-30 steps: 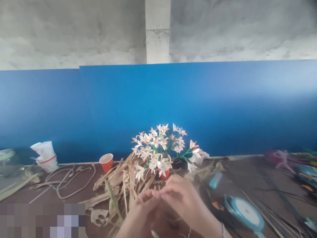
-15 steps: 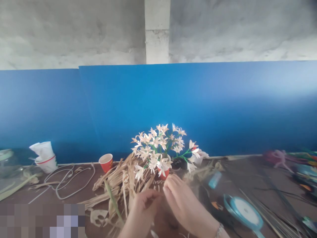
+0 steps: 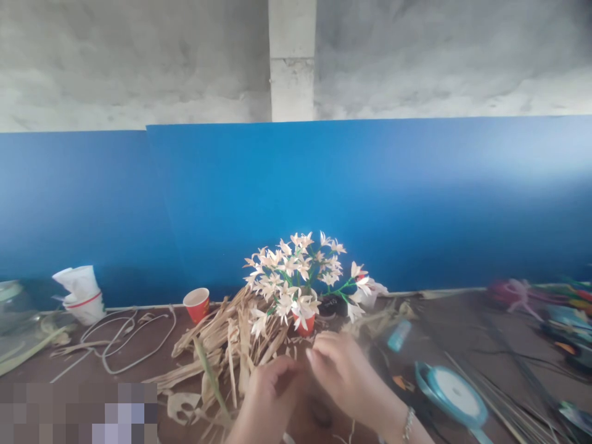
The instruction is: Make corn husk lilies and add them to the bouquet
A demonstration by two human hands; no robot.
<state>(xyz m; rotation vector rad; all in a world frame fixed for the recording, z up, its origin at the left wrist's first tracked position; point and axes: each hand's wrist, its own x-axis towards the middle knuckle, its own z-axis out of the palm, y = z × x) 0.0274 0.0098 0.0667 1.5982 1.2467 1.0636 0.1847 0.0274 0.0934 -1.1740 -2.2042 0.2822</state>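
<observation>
My left hand (image 3: 272,387) and my right hand (image 3: 337,369) are close together low in the middle of the view, over the brown table. The left hand's fingers curl inward, with thumb and fingertips pressed together. Bent at the wrist, the right hand also has its fingers drawn together toward the left. Anything between the fingertips is too small or blurred to make out. Just beyond them, a bunch of cream-white flowers (image 3: 289,268) on green stems stands in a red cup (image 3: 304,325). Dry corn husks (image 3: 231,336) lie heaped beside the left hand.
A red paper cup (image 3: 197,305) and a white cord (image 3: 107,351) are on the left, by a white cup (image 3: 86,307) stuffed with paper. A light-blue ribbon roll (image 3: 456,393) and thin sticks (image 3: 504,401) lie right. A blue partition (image 3: 296,185) rises behind.
My right hand has turned slightly and shifted a little right, its fingers lifting away from the left hand's. The left hand stays nearly in place. The view has shifted slightly.
</observation>
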